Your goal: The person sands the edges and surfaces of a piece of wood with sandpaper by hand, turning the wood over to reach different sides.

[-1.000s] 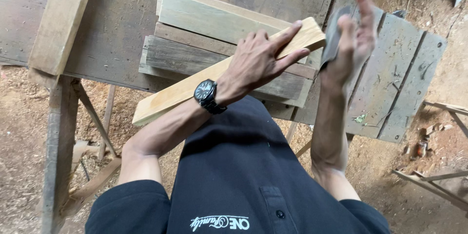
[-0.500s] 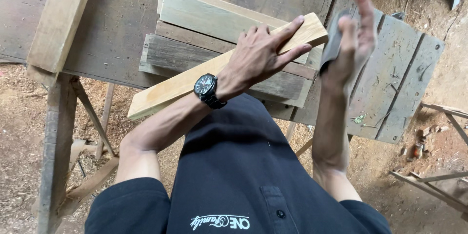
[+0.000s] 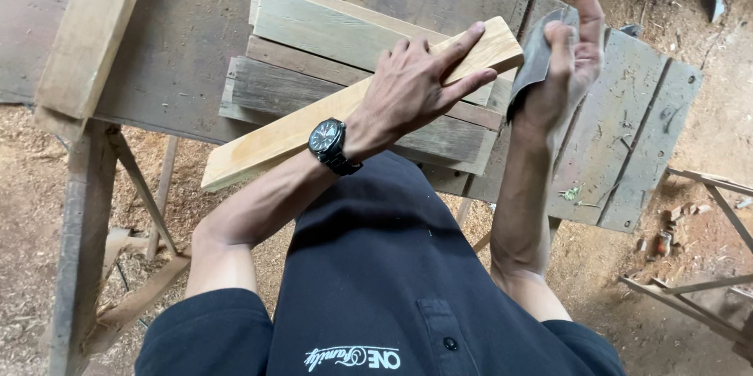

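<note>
Underneath the pale plank [image 3: 274,137], stacked grey boards [image 3: 314,31] on a workbench [image 3: 180,0].

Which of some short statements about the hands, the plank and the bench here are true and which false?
1. The left hand lies flat on the pale plank. True.
2. The right hand holds a hammer. False: it holds a dark sheet, like sandpaper.
3. The pale plank lies across a stack of grey boards. True.
4. The wristwatch is on the right wrist. False: it is on the left.
5. The workbench stands on clean tiles. False: sawdust and earth lie below.
</note>
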